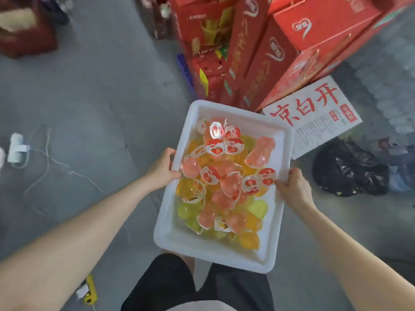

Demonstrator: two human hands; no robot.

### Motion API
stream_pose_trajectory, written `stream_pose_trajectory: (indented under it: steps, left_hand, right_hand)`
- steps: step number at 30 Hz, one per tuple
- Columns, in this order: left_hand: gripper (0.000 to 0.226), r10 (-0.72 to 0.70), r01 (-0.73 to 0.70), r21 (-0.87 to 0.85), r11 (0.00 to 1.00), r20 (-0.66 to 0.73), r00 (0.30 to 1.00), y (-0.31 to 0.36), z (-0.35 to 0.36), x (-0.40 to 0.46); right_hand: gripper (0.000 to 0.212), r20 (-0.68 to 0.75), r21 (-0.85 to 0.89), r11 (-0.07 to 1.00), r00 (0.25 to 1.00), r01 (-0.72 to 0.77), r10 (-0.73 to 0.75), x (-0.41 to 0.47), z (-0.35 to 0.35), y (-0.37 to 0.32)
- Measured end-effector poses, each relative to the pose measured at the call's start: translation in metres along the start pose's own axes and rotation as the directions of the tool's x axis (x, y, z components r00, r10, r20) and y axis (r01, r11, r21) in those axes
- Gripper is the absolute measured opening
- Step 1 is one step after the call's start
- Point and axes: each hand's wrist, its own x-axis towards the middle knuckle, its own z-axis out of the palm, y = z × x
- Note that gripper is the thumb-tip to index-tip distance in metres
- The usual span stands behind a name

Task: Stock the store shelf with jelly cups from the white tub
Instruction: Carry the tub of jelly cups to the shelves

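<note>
A white rectangular tub (179, 240) hangs in front of my legs, above the grey floor. It holds several jelly cups (221, 176) in pink, orange and green, some with red-and-white strawberry lids facing up. My left hand (162, 168) grips the tub's left rim, thumb over the edge. My right hand (294, 187) grips the right rim the same way. No store shelf is in view.
Stacked red gift cartons (265, 48) stand just beyond the tub. A white carton with red characters (314, 115) lies to the right, beside a black plastic bag (348, 169). A white plug with a cord (18, 149) and a yellow tool (91, 290) lie on the floor at left.
</note>
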Motion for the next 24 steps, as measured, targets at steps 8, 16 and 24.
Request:
stream_pose_trajectory:
  steps: [8,16,24]
  left_hand:
    - [0.044,-0.165,0.111,-0.222,0.969,-0.237,0.957,-0.094,-0.094,-0.066]
    - [0.045,-0.298,0.141,-0.389,0.910,-0.380,0.875,-0.139,-0.187,-0.066]
    - [0.045,-0.465,0.180,-0.534,0.826,-0.465,0.754,-0.172,-0.297,-0.021]
  right_hand:
    - [0.039,0.087,-0.144,0.920,0.931,0.365,-0.356,-0.015,0.044,-0.152]
    - [0.039,0.193,-0.214,0.775,0.803,0.595,-0.563,0.024,0.078,-0.323]
    - [0.042,0.322,-0.263,0.600,0.655,0.756,-0.684,0.068,0.120,-0.531]
